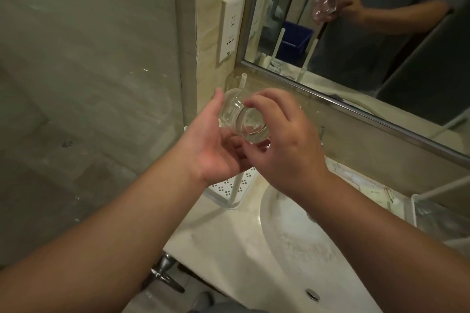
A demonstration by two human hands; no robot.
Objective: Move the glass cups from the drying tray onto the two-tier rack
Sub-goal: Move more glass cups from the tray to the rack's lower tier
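Above the white two-tier rack (230,189), a clear glass cup (245,122) is held in mid-air, tipped on its side so that its thick base is turned toward the camera. The cup is cradled by the left hand (216,145), whose palm faces up beneath it with the thumb raised along its left side and the fingers curled under it. The base end is pinched by the right hand (284,145), with the fingertips curled over the top and the thumb tucked underneath. The rack's perforated lower tier and one white post are seen directly below the hands, on the pale bench (229,244). To the right of the rack a white sink (292,244) is set into the bench, and beyond the sink a tray (417,213) is partly seen. Behind the rack a mirror (356,33) is mounted, with a wall socket (230,28) just left of it.
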